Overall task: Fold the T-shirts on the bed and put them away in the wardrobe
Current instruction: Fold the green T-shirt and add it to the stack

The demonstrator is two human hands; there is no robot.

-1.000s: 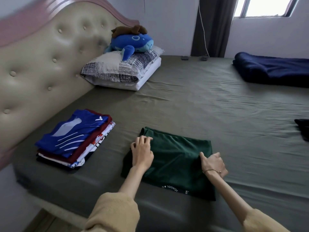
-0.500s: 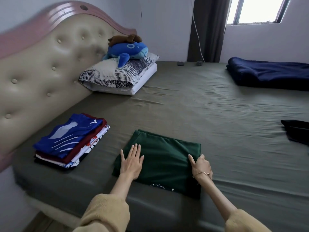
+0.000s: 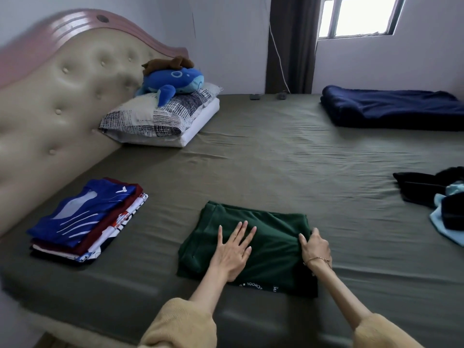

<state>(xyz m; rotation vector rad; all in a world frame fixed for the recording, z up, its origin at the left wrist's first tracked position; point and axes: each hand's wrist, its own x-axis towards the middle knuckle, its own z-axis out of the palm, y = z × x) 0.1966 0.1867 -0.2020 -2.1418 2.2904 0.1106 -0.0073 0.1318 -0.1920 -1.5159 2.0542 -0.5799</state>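
The left hand [image 3: 232,252] is lying flat with straight fingers on the green T-shirt [image 3: 266,239], likely pinning it down. The right hand [image 3: 315,246] is pinching its edge, probably to fold. Left of it is sitting the folded pile [image 3: 85,219] on the bed [image 3: 276,159].

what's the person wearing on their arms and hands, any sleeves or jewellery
Both arms wear loose, knitted-looking sleeves in a mustard-tan colour, pushed up so the forearms are bare. The left hand is bare, with no ring or band that shows. The right hand has a thin gold-coloured chain bracelet at the wrist. No gloves or watch are visible.
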